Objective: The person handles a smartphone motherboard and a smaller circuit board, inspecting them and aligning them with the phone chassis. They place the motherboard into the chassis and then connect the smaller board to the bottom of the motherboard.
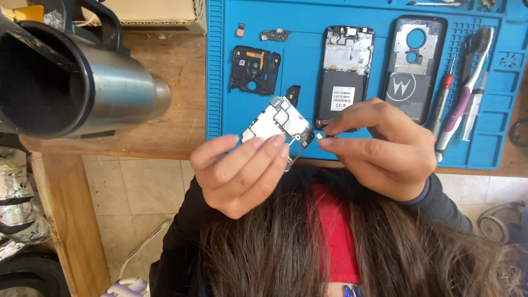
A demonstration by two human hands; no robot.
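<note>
My left hand (pixel 242 168) holds a phone circuit board (pixel 280 124) with silver shields, tilted, just above the front edge of a blue work mat (pixel 220 82). The thumb and forefinger of my right hand (pixel 385 148) pinch a small pale part (pixel 320 133) at the board's right edge. Behind the hands, an opened phone frame (pixel 346 66) with its battery lies on the mat.
On the mat lie a black inner cover (pixel 254 69), a phone back cover (pixel 413 66), small flex parts (pixel 275 35), a red-handled screwdriver (pixel 444 96) and a toothbrush (pixel 467 88). A big metal nozzle (pixel 82 82) juts in at upper left over the wooden bench (pixel 176 115).
</note>
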